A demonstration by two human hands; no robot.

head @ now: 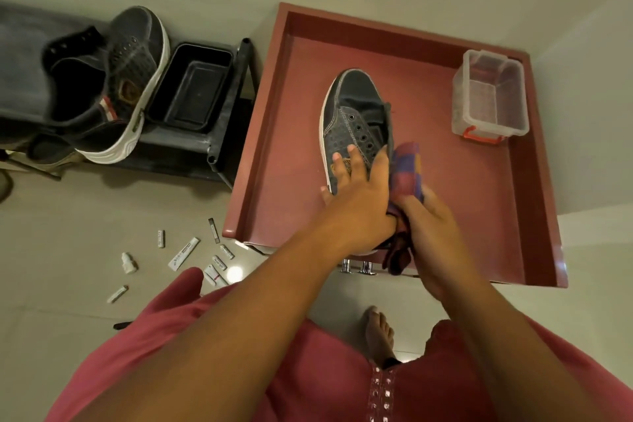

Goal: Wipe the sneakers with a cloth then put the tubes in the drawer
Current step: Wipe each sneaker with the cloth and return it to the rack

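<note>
We are mid-wipe: our left hand (356, 188) steadies the sneaker (356, 120), our right hand (428, 219) grips the cloth (406, 171); left of them, the tubes (183, 253) wait undrawered.

The left hand (356, 195) lies on the side of a dark sneaker (356, 113), with the fingers spread and a little bent over it. The right hand (428, 226), touching the left one, holds a purple and red cloth (406, 168) against the sneaker. The sneaker is inside an open red drawer (294, 134). Beyond the right hand, a clear plastic box (489, 99) stands in the far corner of the drawer. Left of the left hand, small tubes (183, 253) lie scattered on the floor. Further left and beyond, a second sneaker (116, 79) rests on a black rack (226, 120) beside a black tray (191, 86).
</note>
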